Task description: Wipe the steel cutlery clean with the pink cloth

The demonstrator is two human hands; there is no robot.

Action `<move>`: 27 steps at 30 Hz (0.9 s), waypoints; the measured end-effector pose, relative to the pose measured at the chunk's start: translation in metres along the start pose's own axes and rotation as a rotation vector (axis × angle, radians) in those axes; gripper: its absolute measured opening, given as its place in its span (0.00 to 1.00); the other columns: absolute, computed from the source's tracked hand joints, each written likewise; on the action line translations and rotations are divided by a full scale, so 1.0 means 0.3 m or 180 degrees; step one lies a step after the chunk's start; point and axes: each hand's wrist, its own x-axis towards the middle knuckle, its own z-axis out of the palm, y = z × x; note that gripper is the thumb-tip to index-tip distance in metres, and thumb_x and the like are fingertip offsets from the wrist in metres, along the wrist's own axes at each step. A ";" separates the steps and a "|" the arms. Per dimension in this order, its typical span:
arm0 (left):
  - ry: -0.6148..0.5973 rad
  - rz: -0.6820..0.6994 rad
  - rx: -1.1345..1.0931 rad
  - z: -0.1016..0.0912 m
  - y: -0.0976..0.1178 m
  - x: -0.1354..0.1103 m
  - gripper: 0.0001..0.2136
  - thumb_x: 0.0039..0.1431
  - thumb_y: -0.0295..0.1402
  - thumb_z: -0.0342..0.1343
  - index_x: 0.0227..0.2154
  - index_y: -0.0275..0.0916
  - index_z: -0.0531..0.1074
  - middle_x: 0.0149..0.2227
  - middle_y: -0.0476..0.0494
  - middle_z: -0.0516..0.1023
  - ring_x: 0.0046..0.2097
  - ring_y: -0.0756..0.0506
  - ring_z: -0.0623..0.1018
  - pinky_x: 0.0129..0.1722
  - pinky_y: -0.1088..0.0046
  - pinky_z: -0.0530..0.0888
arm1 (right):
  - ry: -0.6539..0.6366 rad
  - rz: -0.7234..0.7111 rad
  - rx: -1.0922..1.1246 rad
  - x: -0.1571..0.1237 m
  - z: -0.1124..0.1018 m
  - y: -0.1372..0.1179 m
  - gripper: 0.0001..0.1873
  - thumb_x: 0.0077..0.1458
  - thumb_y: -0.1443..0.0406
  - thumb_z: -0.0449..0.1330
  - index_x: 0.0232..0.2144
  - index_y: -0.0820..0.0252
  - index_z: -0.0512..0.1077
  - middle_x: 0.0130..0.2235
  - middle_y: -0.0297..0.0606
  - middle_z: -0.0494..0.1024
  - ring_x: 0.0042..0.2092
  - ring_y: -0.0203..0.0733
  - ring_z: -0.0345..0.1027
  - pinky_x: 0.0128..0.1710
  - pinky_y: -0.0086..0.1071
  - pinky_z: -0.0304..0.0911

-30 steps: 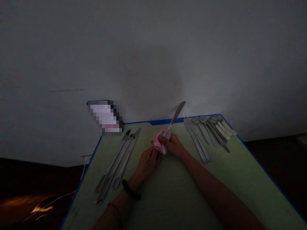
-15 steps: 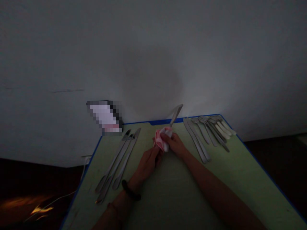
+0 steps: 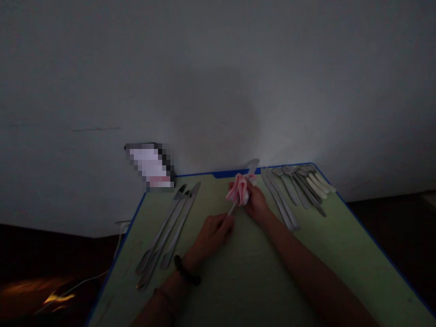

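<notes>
My left hand is closed on the handle of a table knife, which slants up and away to the right over the green table. My right hand grips a pink and white cloth wrapped round the knife's blade, high up near its tip. Only the blade tip and a short bit of the handle show outside the cloth and hands.
Three knives lie side by side at the table's left. Two knives and several spoons lie in a row at the back right. A blurred box stands off the back left corner. A white wall rises behind; a cable hangs left.
My right hand has slid the cloth up along the blade toward the tip, so less blade shows beyond it. My left hand has stayed at the handle.
</notes>
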 end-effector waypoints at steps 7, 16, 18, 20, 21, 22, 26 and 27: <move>0.0059 -0.0261 -0.0562 0.006 -0.019 0.021 0.14 0.62 0.40 0.38 0.33 0.38 0.65 0.17 0.55 0.63 0.18 0.52 0.63 0.18 0.78 0.60 | -0.0554 0.0076 -0.0676 -0.022 -0.015 0.027 0.17 0.46 0.54 0.63 0.30 0.64 0.73 0.29 0.38 0.78 0.32 0.40 0.72 0.33 0.32 0.65; 0.0029 0.0328 0.0610 0.011 -0.015 0.013 0.15 0.63 0.39 0.40 0.26 0.39 0.65 0.22 0.52 0.67 0.25 0.50 0.66 0.26 0.76 0.61 | 0.0446 -0.0311 0.0561 0.018 -0.003 -0.016 0.15 0.48 0.55 0.61 0.32 0.60 0.72 0.30 0.37 0.78 0.33 0.40 0.72 0.37 0.35 0.68; 0.0052 0.0372 0.0588 0.006 -0.011 0.007 0.15 0.62 0.39 0.41 0.25 0.38 0.66 0.23 0.51 0.67 0.25 0.50 0.67 0.26 0.76 0.62 | 0.0410 -0.0282 0.0689 0.022 -0.005 -0.026 0.14 0.49 0.55 0.60 0.33 0.59 0.72 0.31 0.36 0.78 0.33 0.39 0.72 0.38 0.35 0.68; 0.0134 0.0371 0.0519 0.003 -0.007 0.003 0.16 0.62 0.40 0.41 0.25 0.38 0.67 0.23 0.50 0.68 0.26 0.50 0.67 0.28 0.76 0.63 | 0.0256 -0.0200 0.0587 0.021 -0.010 -0.030 0.15 0.50 0.54 0.60 0.34 0.60 0.72 0.32 0.37 0.78 0.34 0.40 0.72 0.39 0.35 0.68; 0.0158 0.0345 0.0470 0.003 -0.005 0.002 0.16 0.62 0.40 0.41 0.25 0.38 0.67 0.23 0.50 0.68 0.26 0.50 0.67 0.28 0.76 0.64 | 0.0154 -0.0160 0.0475 0.019 -0.013 -0.030 0.16 0.49 0.53 0.60 0.34 0.60 0.72 0.33 0.38 0.78 0.34 0.40 0.72 0.39 0.36 0.68; 0.0161 0.0310 0.0413 0.003 -0.005 0.002 0.16 0.62 0.40 0.40 0.25 0.38 0.67 0.23 0.50 0.68 0.27 0.50 0.68 0.28 0.75 0.64 | 0.0048 -0.0117 0.0342 0.015 -0.015 -0.028 0.17 0.49 0.53 0.60 0.34 0.60 0.72 0.34 0.39 0.78 0.35 0.41 0.72 0.39 0.36 0.68; 0.0173 0.0175 0.0189 0.013 -0.015 0.009 0.16 0.63 0.40 0.40 0.29 0.38 0.67 0.24 0.50 0.68 0.26 0.50 0.67 0.28 0.76 0.64 | -0.0419 0.0100 -0.0264 -0.004 -0.021 -0.010 0.21 0.48 0.51 0.60 0.36 0.62 0.73 0.32 0.40 0.78 0.34 0.42 0.73 0.38 0.36 0.67; 0.0224 0.0157 0.0145 0.016 -0.020 0.011 0.16 0.63 0.41 0.40 0.29 0.38 0.67 0.25 0.49 0.69 0.27 0.50 0.68 0.28 0.76 0.64 | -0.0530 0.0151 -0.0426 -0.009 -0.022 -0.005 0.21 0.47 0.51 0.61 0.35 0.63 0.73 0.31 0.40 0.78 0.34 0.42 0.73 0.37 0.35 0.67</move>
